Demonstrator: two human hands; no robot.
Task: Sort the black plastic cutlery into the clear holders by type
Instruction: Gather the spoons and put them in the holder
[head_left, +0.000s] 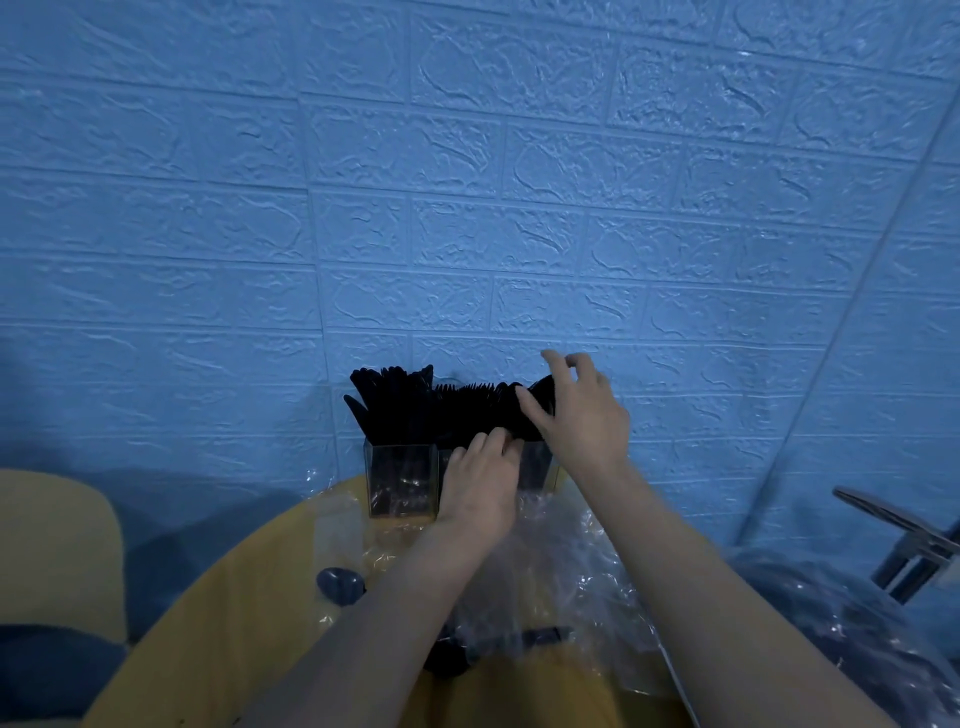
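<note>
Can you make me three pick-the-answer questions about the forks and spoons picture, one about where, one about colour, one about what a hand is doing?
1. Where do the clear holders stand?
A. by the blue wall
B. on the floor
C. on a chair

2. What colour is the cutlery?
A. white
B. black
C. red

3. What is the right hand doing?
A. lying flat on the table
B. reaching over the cutlery tops, fingers spread
C. holding a cup

Answers: 1 A, the holders back onto the wall; 2 B, every piece is black; 3 B, it is above the right holder.
</note>
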